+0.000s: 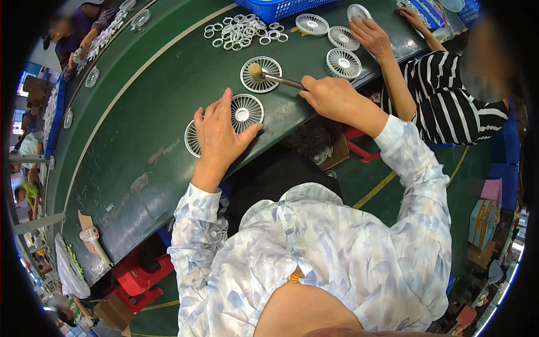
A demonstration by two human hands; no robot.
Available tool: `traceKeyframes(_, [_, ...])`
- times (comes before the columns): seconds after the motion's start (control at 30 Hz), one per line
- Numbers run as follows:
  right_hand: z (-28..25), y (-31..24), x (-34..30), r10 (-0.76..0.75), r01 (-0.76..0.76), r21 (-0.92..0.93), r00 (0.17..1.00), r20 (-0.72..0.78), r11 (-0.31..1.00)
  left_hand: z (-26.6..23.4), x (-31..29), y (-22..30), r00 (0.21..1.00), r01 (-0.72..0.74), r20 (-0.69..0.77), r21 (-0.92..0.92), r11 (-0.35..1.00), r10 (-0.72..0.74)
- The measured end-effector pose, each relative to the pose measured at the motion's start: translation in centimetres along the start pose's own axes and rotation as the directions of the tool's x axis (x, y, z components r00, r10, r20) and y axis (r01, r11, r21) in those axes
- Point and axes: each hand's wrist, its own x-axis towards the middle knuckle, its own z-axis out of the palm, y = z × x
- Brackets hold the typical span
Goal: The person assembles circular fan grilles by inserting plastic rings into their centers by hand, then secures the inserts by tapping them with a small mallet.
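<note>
My right hand (pixel 332 96) is closed round the handle of a mallet (pixel 287 82) with a yellowish head. The mallet head is over a white spoked disc (pixel 270 66) lying on the dark green table; whether it touches the disc I cannot tell. My left hand (pixel 218 124) lies palm down with its fingers spread, its thumb at the rim of a second spoked disc (pixel 242 114). A third spoked disc (pixel 191 138) is partly hidden under that hand.
Several white rings (pixel 238 33) lie loose beyond the discs, near a blue basket (pixel 281 10). At the right, a co-worker's hand (pixel 370 38) touches one of several more spoked discs (pixel 343 63). A white handheld device (pixel 91 236) rests at the table's left end, above red stools (pixel 137 278).
</note>
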Motion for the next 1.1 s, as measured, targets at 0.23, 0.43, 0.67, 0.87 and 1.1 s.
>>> traceKeyframes(0.23, [-1.1, -2.6, -2.3, -0.005, 0.026, 0.226, 0.995, -0.096, 0.974, -0.5, -0.1, 0.6, 0.999, 0.048, 0.014, -0.037, 0.998, -0.048])
traceKeyframes(0.43, [-1.4, -4.5, -3.3, -0.095, 0.182, 0.325, 0.959, -0.267, 0.928, -3.6, -3.5, -0.3, 0.992, 0.099, 0.061, 0.183, 0.978, -0.111])
traceKeyframes(0.67, [0.6, -4.7, -4.0, -0.128, 0.123, 0.106, 0.991, 0.043, 0.987, -3.0, -6.5, -2.8, 0.976, 0.215, 0.024, 0.035, 0.976, -0.216])
traceKeyframes(0.87, [1.4, -4.9, -4.4, -0.087, 0.081, 0.074, 0.993, 0.077, 0.994, -3.1, -7.1, -3.1, 0.964, 0.264, -0.007, -0.075, 0.961, -0.266])
traceKeyframes(1.1, [0.2, -9.9, -1.6, -0.22, 0.254, 0.262, 0.964, -0.15, 0.931, -3.5, -6.4, -2.3, 0.92, 0.388, 0.02, -0.188, 0.902, -0.391])
